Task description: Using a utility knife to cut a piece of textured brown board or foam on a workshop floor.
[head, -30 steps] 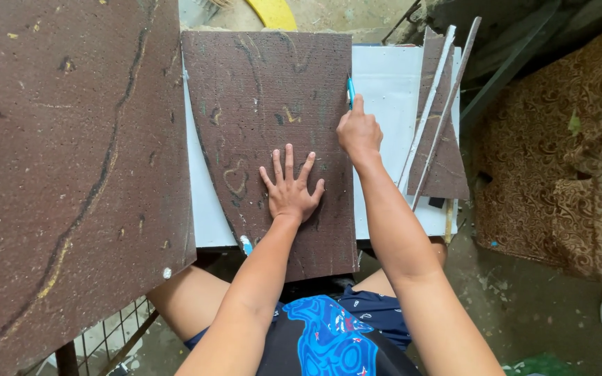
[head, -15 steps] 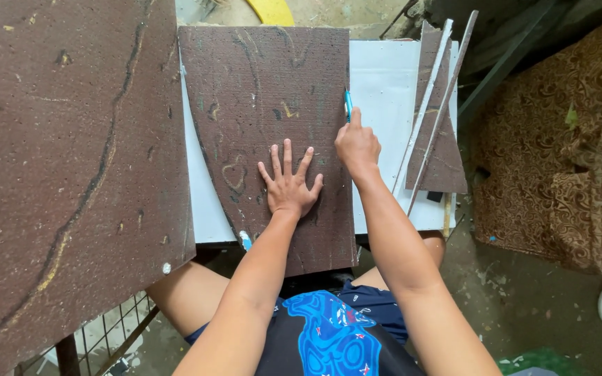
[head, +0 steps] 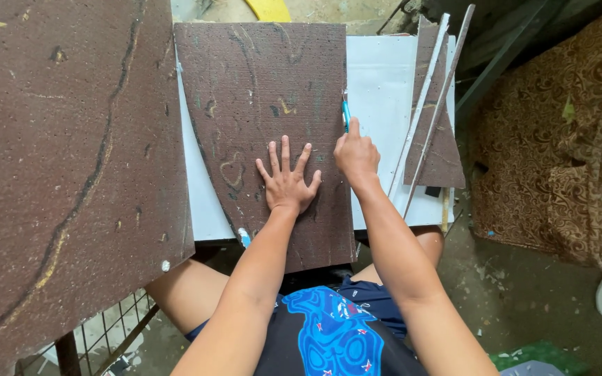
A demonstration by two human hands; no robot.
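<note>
Your left hand [head: 286, 182] lies flat, fingers spread, pressing on the brown board [head: 266, 104]. Your right hand [head: 357, 154] is closed around a teal cutter [head: 346, 113] held at the board's right edge. The board rests on a white table [head: 391, 90]; narrow strips [head: 433, 104] lean just right.

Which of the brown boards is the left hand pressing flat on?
The middle brown board, lying on the white sheet. The left hand is spread flat on it, while the right hand holds a blue cutter at its right edge. The big left board is untouched.
</note>
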